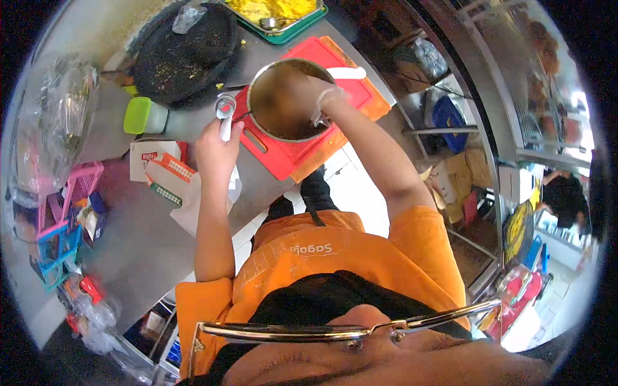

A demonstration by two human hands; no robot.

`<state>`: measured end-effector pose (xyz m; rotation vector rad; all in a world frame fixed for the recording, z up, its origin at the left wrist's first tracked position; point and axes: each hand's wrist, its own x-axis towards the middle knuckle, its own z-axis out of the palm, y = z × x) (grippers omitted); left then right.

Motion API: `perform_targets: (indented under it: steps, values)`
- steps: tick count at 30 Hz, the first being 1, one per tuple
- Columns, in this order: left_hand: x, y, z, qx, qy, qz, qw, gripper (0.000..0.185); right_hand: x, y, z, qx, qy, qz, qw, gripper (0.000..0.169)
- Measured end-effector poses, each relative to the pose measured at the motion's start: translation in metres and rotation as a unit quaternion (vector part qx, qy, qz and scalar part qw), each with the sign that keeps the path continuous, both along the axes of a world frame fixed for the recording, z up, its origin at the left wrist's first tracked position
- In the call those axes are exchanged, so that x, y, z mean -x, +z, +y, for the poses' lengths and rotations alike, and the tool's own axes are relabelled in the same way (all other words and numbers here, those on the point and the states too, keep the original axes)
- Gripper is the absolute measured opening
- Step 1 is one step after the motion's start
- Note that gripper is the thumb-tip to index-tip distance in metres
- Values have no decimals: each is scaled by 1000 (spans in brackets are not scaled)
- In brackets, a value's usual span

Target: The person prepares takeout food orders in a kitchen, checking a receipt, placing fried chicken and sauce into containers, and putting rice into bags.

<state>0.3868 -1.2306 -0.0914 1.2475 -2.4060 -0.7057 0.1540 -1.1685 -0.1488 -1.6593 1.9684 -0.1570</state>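
A round metal pot (251,99) stands on a red cutting board (285,161). My right hand (321,94), in a clear plastic glove, reaches over the rim into it. The fingers and the brownish contents are blurred, so I cannot tell what they grip. At the pot's left side my left hand (219,147) is closed around a white handle (225,129) with a ring-shaped metal end. A dark bracket runs from the pot's rim towards that hand. Another white handle (346,73) sticks out over the upper right rim.
Under the red board lies an orange board (379,103). A black stone mortar (169,72), a green-lidded tub (139,116) and printed paper packaging (171,169) sit to the left. A metal tray of yellow food (277,8) stands beyond. Coloured plastic baskets (58,246) line the left edge.
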Motion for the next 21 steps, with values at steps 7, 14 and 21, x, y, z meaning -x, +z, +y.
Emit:
perform_targets:
  steps: [7,14,21]
  values:
    - [-10,-6,-6,30,-11,57,998,32,9,14,15,51,-129,-169,976,63]
    - [-30,12,-3,58,-14,85,995,32,6,15,11,114,-167,-380,903,56]
    - [-46,22,-3,60,4,107,992,32,-2,22,7,110,-171,-440,875,53]
